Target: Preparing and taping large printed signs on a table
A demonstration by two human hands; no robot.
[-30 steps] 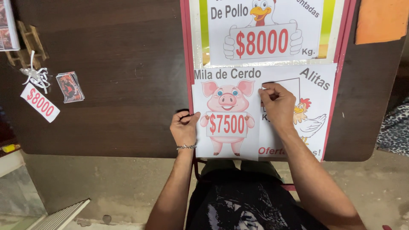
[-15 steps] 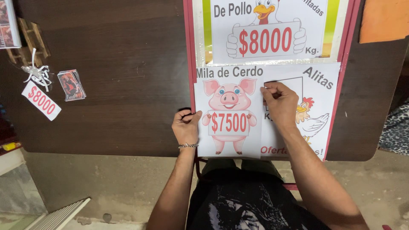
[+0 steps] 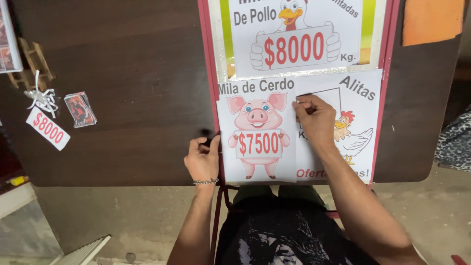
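Note:
A white sheet with a pink cartoon pig (image 3: 256, 131) lies on a red-framed board (image 3: 208, 83) on the dark wooden table (image 3: 132, 73). My left hand (image 3: 202, 159) presses the sheet's left edge against the board's frame, a bracelet on its wrist. My right hand (image 3: 315, 120) rests with bent fingers at the sheet's upper right edge, over a neighbouring sheet with a cartoon chicken (image 3: 354, 135). Above them a third sheet shows a chicken holding a price sign (image 3: 293, 37). I cannot tell whether the right fingers pinch anything.
At the table's left lie a small white price tag (image 3: 47, 128), a small plastic-wrapped card (image 3: 80, 108), a white ribbon bow (image 3: 41, 98) and a little wooden stand (image 3: 33, 61). An orange sheet (image 3: 431, 19) sits at the top right. Concrete floor lies below the table's edge.
The view has shifted slightly. My right hand has slid a little down and left along the pig sheet's upper right edge. My left hand stays on the left edge.

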